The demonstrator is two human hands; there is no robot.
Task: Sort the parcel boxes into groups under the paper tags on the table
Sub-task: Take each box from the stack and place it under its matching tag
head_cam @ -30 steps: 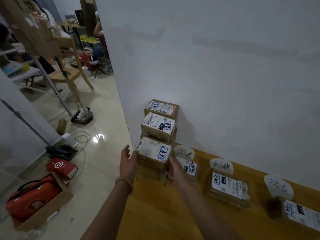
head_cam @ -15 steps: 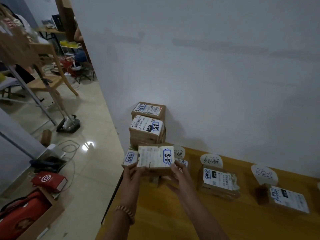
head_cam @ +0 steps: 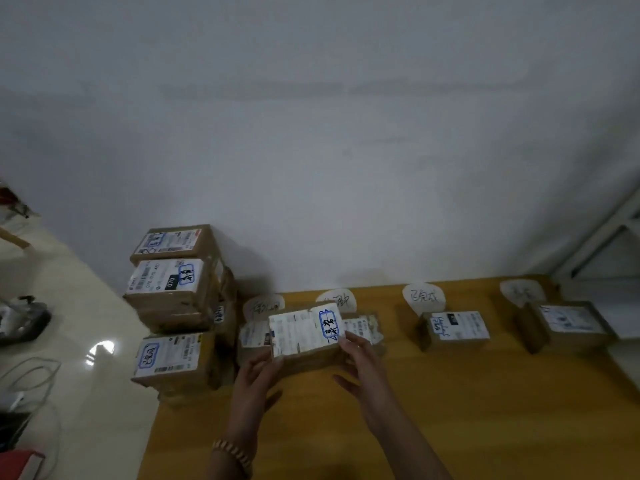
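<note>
Both hands have one brown cardboard parcel box (head_cam: 304, 336) up over the left part of the wooden tabletop (head_cam: 450, 410), dead centre of the frame, covering part of the boxes behind it. The left hand (head_cam: 254, 379) has its fingers curled round the lower left corner. The right hand (head_cam: 363, 368) has its fingers pinching the right end.

The box's white shipping label is scuffed, with blue marker characters in a blue outline, too blurry for me to read. The paper tags (head_cam: 264, 306) are rounded white cutouts along the back edge. The third tag (head_cam: 423, 296) looks like "已完成", and a labelled box (head_cam: 455, 329) sits just below it. At the left there's a stack (head_cam: 169, 280) of taped cardboard boxes, and one label shows "070" on a black patch.
</note>
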